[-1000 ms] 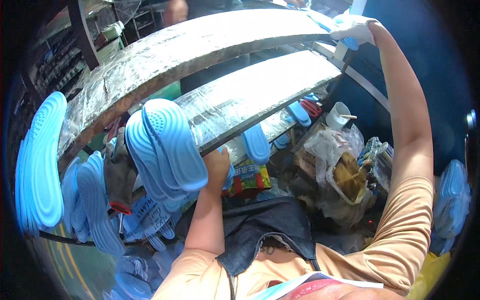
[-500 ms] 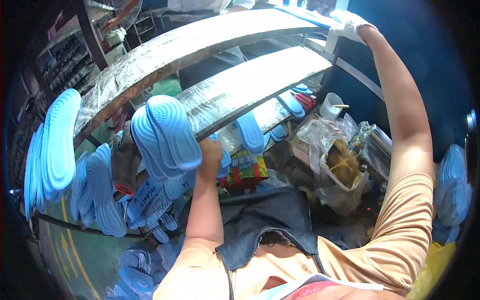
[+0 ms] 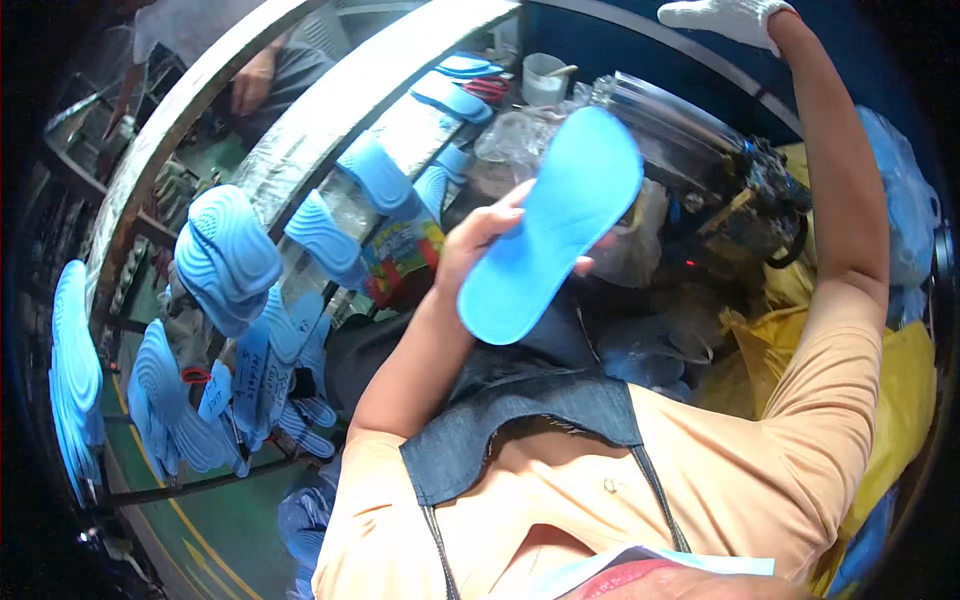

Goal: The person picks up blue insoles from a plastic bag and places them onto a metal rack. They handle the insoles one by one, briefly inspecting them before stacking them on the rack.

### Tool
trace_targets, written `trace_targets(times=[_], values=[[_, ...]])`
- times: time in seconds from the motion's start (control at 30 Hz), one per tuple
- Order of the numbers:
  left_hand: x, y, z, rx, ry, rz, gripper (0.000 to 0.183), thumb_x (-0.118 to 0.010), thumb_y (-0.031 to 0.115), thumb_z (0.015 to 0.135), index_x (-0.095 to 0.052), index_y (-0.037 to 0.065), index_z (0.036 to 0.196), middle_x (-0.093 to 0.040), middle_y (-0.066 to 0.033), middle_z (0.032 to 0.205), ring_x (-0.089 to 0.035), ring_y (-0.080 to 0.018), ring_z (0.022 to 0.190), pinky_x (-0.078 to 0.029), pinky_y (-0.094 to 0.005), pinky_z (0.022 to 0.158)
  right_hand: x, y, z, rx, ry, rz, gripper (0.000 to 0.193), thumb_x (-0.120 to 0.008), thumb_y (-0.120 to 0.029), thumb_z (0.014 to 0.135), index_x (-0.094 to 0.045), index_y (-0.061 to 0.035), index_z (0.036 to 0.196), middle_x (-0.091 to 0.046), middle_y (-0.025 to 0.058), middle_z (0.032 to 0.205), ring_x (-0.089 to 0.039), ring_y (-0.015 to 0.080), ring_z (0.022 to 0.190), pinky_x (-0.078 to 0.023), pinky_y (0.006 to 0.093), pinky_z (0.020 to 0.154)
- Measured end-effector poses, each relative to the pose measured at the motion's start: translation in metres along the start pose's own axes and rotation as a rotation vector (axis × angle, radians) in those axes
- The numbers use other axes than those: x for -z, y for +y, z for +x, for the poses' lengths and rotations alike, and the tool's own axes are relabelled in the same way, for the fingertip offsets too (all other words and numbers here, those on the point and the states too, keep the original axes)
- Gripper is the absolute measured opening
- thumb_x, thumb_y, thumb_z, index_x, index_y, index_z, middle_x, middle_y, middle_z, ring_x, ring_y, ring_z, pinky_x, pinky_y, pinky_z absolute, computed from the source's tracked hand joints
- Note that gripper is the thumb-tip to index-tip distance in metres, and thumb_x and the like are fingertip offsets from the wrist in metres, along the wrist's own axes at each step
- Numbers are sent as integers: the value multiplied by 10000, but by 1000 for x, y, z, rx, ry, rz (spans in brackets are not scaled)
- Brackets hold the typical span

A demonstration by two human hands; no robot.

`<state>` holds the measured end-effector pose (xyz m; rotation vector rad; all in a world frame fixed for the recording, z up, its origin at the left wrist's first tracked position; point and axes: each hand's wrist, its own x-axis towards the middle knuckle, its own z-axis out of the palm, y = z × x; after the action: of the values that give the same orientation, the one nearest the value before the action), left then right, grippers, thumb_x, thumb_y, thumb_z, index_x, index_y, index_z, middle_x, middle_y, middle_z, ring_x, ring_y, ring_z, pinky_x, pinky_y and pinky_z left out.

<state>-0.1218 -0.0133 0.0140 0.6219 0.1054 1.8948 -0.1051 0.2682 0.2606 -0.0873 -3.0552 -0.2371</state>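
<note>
In front of my chest, my left hand [image 3: 482, 232] grips a single blue insole [image 3: 560, 220], thumb on one edge and fingertips showing at the other. The insole is tilted, its smooth flat face in view. Up at the far right, my right hand [image 3: 725, 18] wears a white glove, fingers stretched out and holding nothing; whether it touches anything I cannot tell. Left of my left hand, more blue insoles [image 3: 375, 172] lie on a lower shelf. A stack of ridged insoles [image 3: 228, 255] rests at the near end of the shelf board [image 3: 330, 95].
Several insoles [image 3: 75, 370] hang or stand at the far left of the rack. A white cup [image 3: 544, 80] stands beside red-handled scissors [image 3: 487, 90]. Machinery [image 3: 745, 165] and yellow sacks [image 3: 890, 400] are on the right. Another person's hand [image 3: 254, 82] shows beyond the rack.
My left hand has come away from the rack and now holds an insole before me. My gloved right hand has left the rack's top board. The whole view has shifted.
</note>
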Motion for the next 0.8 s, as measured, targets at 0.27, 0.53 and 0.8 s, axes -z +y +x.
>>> trace_targets(times=[0.27, 0.53, 0.8], values=[[23, -57, 72, 190, 337, -60, 481, -366, 230, 994, -408, -96, 1345, -577, -266, 1213, -615, -373, 1091, -544, -462, 930, -32, 25, -27, 26, -130, 37, 565, -610, -400, 864, -571, -32, 1291, -645, 167, 1234, -603, 312, 1154, -460, 383, 992], [105, 4, 27, -210, 648, 1768, 462, -557, 344, 948, -566, -43, 1200, -624, -200, 1154, -588, -328, 1088, -451, -419, 947, -113, 71, 0, 95, -190, 483, 181, -532, -5, 854, -681, -45, 947, -658, 58, 873, -614, 170, 814, -515, 310, 756], [166, 123, -42, -194, 1451, 2398, 784, -646, 463, 871, -394, -70, 1387, -334, -361, 1437, -308, -466, 1360, -282, -548, 1100, -112, 61, 24, -218, -586, 675, 311, -662, -248, 882, -687, -63, 1130, -675, 11, 979, -603, 109, 905, -488, 261, 786]])
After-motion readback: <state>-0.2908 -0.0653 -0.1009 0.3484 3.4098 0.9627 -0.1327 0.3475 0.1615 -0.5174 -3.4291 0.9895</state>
